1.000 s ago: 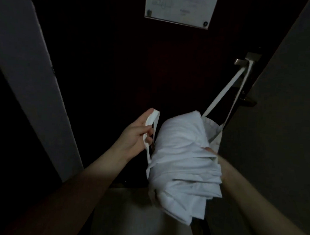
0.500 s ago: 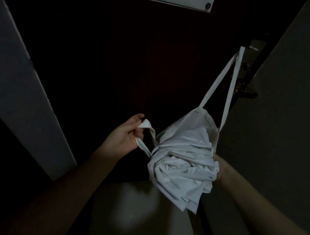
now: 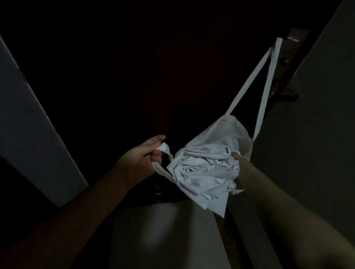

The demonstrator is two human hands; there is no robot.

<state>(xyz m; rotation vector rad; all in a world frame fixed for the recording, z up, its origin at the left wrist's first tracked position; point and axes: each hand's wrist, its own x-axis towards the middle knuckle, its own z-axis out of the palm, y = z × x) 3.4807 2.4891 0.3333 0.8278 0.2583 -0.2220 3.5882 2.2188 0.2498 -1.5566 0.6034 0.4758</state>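
Between the hands, pinching a strap of the bag with the left hand and clutching cloth bunched in its mouth with the right hand.

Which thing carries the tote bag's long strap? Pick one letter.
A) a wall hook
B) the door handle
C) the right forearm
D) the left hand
B: the long strap rises from the tote bag and loops over the door handle, while the left hand pinches only the short strap.
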